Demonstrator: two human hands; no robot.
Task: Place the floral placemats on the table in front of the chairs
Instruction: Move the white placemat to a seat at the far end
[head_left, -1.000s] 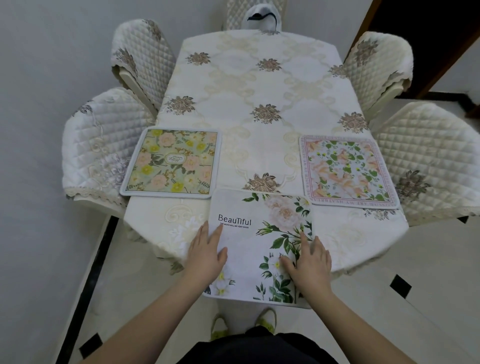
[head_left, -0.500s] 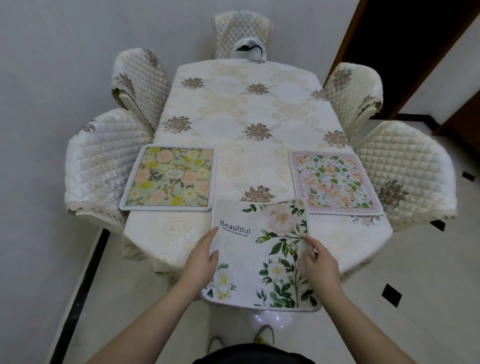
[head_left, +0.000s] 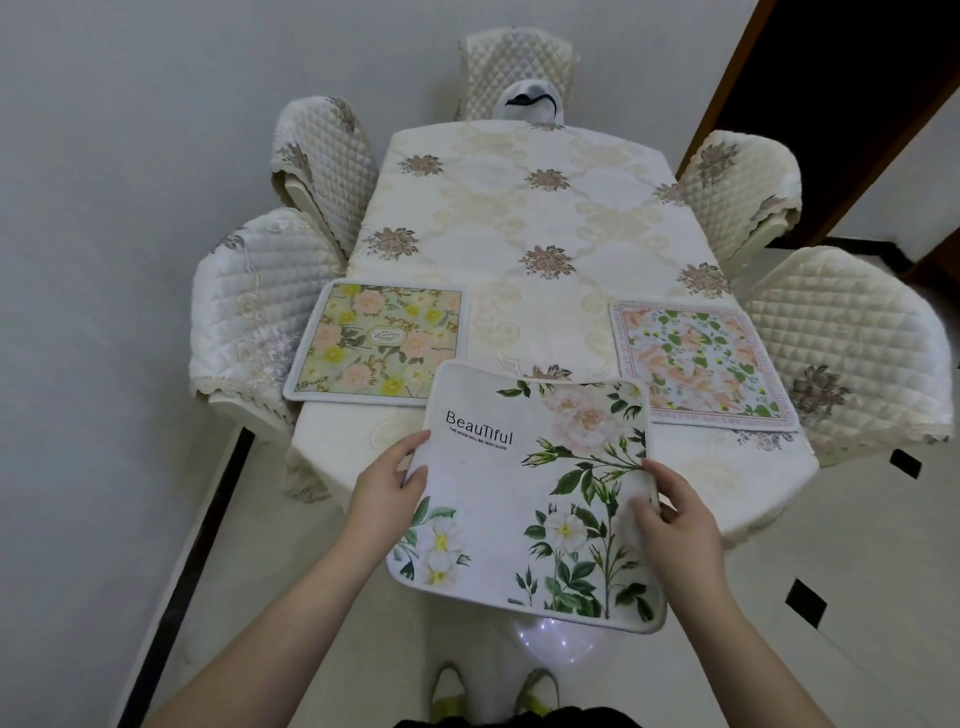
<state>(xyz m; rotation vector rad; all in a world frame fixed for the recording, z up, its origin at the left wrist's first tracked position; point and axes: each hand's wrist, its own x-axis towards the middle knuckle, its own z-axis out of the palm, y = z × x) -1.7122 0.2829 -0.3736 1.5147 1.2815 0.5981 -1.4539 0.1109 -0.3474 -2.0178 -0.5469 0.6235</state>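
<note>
Gripping the white mat (head_left: 524, 499) by its side edges, the left hand (head_left: 384, 493) and right hand (head_left: 675, 519) hold it tilted over the near end of the table (head_left: 519, 218). Beyond it on the table lie a yellow mat (head_left: 376, 343) at the left and a pink mat (head_left: 698, 358) at the right, each before a chair (head_left: 249, 296).

Table (head_left: 524, 218) under cream embroidered tablecloth (head_left: 613, 260). Yellow-flowered placemat (head_left: 379, 340) flat on its left side, pink-and-green placemat (head_left: 696, 364) on its right, well apart.
</note>
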